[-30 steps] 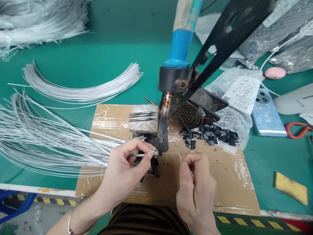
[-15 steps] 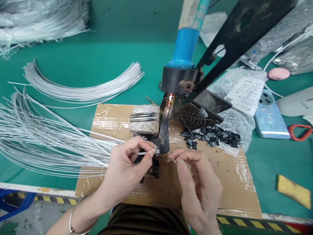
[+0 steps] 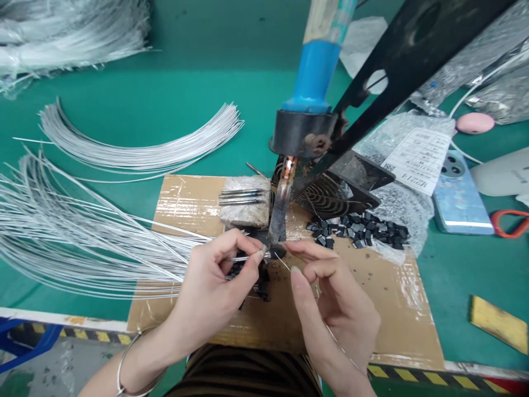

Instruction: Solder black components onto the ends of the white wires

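My left hand (image 3: 225,281) pinches a thin white cable (image 3: 238,258), its end just below the tip of a soldering iron (image 3: 278,212). The blue-handled iron is held tip-down in a black stand arm (image 3: 397,77). My right hand (image 3: 334,303) has thumb and fingers closed on fine solder wire (image 3: 283,261); its free end points toward the iron tip, and the rest runs across the palm to the wrist. Whether the solder touches the joint I cannot tell. Under my left fingers lie small black parts (image 3: 261,286), partly hidden.
Many white cables (image 3: 124,248) spread at left, with another bundle (image 3: 140,151) behind. Cardboard (image 3: 397,309) covers the work area. Small black connectors (image 3: 363,229) lie right of the iron, near a fan (image 3: 322,196). A phone (image 3: 463,198) and yellow sponge (image 3: 498,322) are farther right.
My right fingers have moved up and slightly left, toward the iron tip, and more of the solder wire shows. My left hand stays almost still with the cable.
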`<action>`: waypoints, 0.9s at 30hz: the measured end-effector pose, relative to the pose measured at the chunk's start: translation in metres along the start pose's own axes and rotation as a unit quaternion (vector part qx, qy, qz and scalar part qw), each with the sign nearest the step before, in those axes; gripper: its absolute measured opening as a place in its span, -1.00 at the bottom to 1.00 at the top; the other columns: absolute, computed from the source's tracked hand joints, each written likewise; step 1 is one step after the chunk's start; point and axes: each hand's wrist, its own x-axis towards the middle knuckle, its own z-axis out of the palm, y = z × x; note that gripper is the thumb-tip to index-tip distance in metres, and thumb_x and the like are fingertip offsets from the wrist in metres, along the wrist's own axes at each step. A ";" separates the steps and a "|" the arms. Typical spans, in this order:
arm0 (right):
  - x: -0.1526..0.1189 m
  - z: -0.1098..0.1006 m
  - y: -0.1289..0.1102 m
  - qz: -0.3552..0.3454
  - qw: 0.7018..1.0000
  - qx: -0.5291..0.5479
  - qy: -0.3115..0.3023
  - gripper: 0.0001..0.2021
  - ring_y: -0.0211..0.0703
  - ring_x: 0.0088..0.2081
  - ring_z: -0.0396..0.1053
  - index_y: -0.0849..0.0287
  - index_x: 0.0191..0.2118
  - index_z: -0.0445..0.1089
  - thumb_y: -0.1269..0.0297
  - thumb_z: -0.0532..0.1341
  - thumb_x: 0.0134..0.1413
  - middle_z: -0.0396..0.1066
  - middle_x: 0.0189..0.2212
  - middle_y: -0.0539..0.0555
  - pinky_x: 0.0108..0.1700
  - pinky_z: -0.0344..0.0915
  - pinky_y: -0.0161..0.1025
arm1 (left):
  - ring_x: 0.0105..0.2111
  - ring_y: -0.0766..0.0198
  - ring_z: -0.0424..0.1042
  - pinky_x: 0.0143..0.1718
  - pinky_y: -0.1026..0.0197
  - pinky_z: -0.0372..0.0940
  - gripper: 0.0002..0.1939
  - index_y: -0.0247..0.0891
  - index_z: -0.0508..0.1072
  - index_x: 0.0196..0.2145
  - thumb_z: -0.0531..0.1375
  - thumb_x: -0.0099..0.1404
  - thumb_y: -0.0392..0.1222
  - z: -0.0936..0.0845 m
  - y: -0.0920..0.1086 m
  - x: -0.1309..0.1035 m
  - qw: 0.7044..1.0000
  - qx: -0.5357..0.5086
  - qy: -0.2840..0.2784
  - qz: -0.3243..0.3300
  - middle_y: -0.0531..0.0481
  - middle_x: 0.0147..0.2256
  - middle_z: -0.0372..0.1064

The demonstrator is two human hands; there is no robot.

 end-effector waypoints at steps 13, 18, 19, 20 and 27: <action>0.001 0.008 -0.009 0.063 0.995 0.074 0.019 -0.82 -0.10 0.10 0.60 0.05 -0.30 0.38 0.45 0.30 0.32 0.67 0.03 0.08 0.08 0.48 -0.22 | -0.46 0.38 0.40 -0.44 0.38 0.25 -0.87 -0.22 0.53 -0.45 0.28 0.25 -0.35 0.001 0.003 0.002 1.000 0.003 0.012 0.021 0.09 -0.42 0.57; 0.004 0.009 -0.010 0.059 0.995 0.074 0.023 -0.81 -0.05 0.07 0.62 0.06 -0.32 0.37 0.44 0.30 0.32 0.67 0.00 0.12 0.04 0.50 -0.17 | -0.47 0.38 0.41 -0.44 0.38 0.26 -0.87 -0.22 0.52 -0.45 0.29 0.25 -0.37 0.002 0.003 0.001 1.000 0.001 0.018 0.023 0.09 -0.42 0.57; 0.005 0.009 -0.011 0.060 0.995 0.075 0.023 -0.81 -0.06 0.06 0.62 0.06 -0.32 0.37 0.44 0.30 0.32 0.67 0.00 0.12 0.03 0.51 -0.18 | -0.47 0.38 0.41 -0.44 0.38 0.26 -0.87 -0.22 0.52 -0.45 0.29 0.25 -0.37 0.002 0.003 0.001 1.000 0.002 0.019 0.024 0.09 -0.43 0.57; 0.005 0.009 -0.011 0.060 0.995 0.077 0.024 -0.81 -0.06 0.06 0.62 0.06 -0.32 0.37 0.45 0.30 0.32 0.67 -0.01 0.12 0.02 0.51 -0.18 | -0.47 0.38 0.41 -0.44 0.38 0.26 -0.87 -0.22 0.53 -0.45 0.30 0.25 -0.37 0.002 0.003 0.001 0.999 0.003 0.020 0.025 0.08 -0.42 0.57; 0.007 0.007 -0.010 0.048 0.996 0.079 0.013 -0.80 -0.11 0.02 0.64 0.07 -0.31 0.37 0.49 0.32 0.30 0.67 0.01 0.09 0.06 0.51 -0.21 | -0.45 0.34 0.45 -0.43 0.37 0.28 -0.87 -0.22 0.54 -0.44 0.30 0.26 -0.37 0.001 0.002 0.002 0.999 0.008 0.022 0.036 0.07 -0.42 0.58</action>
